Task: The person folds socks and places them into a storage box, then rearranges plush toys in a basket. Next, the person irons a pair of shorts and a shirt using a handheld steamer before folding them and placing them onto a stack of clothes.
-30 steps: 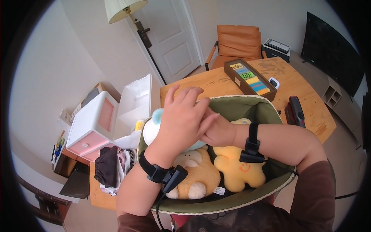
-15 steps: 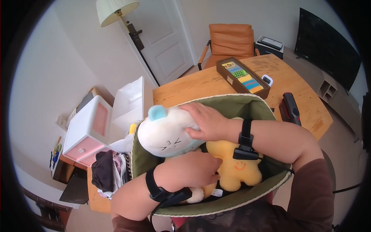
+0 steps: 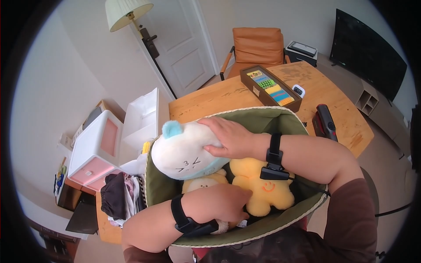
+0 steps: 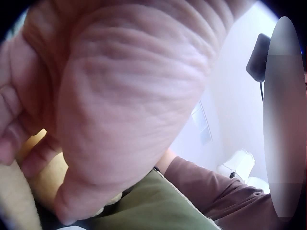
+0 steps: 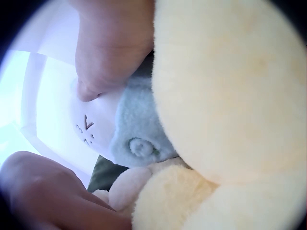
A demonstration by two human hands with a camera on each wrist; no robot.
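Note:
A green fabric basket [image 3: 288, 221] holds several plush toys. My right hand [image 3: 234, 138] rests on top of the white plush [image 3: 182, 153] with the light blue ear, thumb and fingers spread. Lower down, my left hand [image 3: 219, 201] lies over the tan plush [image 3: 197, 184], its fingertips beside the yellow smiling plush [image 3: 272, 199]. The left wrist view is mostly my left palm [image 4: 129, 96], fingers bent loosely near yellow fabric. In the right wrist view, my right thumb [image 5: 108, 62] touches the white plush [image 5: 98, 120]; yellow plush [image 5: 230, 96] fills the right side.
Left of the basket stand folded clothes [image 3: 116, 197], a white and pink drawer unit [image 3: 94, 153] and a white bin [image 3: 142, 111]. Beyond it on the wooden table [image 3: 197, 105] are a brown box [image 3: 272, 90] and a black and red device [image 3: 325, 122].
My hands were crossed together above the basket. They have separated: the right has settled on the white plush, the left has come down over the tan one. The view has shifted slightly.

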